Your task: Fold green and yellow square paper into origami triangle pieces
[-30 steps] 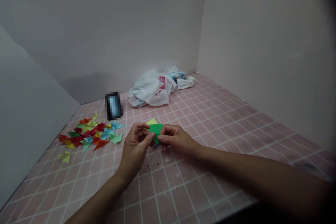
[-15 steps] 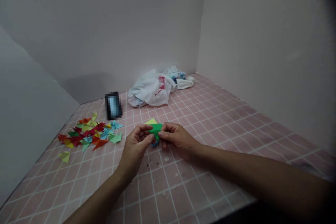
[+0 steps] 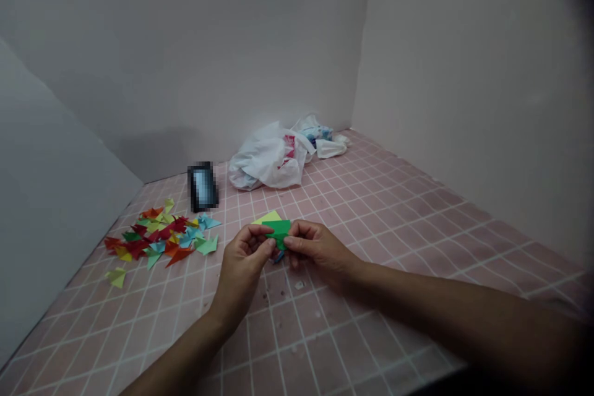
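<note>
Between my two hands is a small folded piece of green paper [image 3: 279, 229], held just above the pink tiled surface. My left hand [image 3: 247, 255] pinches its left side between thumb and fingers. At its right edge, the thumb and fingers of my right hand [image 3: 315, 248] are closed on it as well. Just behind the green paper lies a yellow paper sheet [image 3: 268, 217], partly covered by it. Something small and blue [image 3: 278, 257] shows below the green paper between my hands; its kind cannot be made out.
To the left lies a pile of folded paper pieces [image 3: 162, 235] in several colours, with a pale yellow one [image 3: 116, 277] apart from it. A pixelated dark-framed device [image 3: 203, 187] stands behind the pile. White plastic bags [image 3: 269, 158] rest by the back wall.
The whole view has shifted slightly, so everything sits a little further right. Both hands keep their hold on the green paper, which looks a bit flatter toward the camera.
</note>
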The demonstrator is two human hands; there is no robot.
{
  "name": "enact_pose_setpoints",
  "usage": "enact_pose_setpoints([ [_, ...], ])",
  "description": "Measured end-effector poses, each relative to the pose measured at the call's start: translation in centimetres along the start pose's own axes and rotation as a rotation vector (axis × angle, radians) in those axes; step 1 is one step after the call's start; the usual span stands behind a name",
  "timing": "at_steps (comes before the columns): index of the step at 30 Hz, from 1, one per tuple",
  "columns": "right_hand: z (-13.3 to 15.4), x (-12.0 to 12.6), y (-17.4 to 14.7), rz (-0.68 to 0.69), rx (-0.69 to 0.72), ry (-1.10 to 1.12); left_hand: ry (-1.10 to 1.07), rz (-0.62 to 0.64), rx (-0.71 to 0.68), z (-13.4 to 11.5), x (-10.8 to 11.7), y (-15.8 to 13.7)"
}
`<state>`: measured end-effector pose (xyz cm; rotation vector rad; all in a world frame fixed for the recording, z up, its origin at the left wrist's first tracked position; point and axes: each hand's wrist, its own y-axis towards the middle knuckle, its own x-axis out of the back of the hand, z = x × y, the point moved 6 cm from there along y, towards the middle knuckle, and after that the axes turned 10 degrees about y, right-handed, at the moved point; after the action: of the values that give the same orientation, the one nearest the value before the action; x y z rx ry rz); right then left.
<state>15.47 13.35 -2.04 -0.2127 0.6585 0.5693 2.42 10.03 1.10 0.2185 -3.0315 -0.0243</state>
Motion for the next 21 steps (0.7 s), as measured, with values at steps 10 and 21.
enact_pose_setpoints([
  [10, -0.23, 0.03, 0.01, 0.005, -0.006, -0.003, 0.029, -0.015, -0.008, -0.20, 0.27, 0.04],
  [21, -0.35, 0.03, -0.08, -0.003, -0.033, -0.009, 0.065, -0.024, -0.030, -0.74, 0.36, -0.25],
])
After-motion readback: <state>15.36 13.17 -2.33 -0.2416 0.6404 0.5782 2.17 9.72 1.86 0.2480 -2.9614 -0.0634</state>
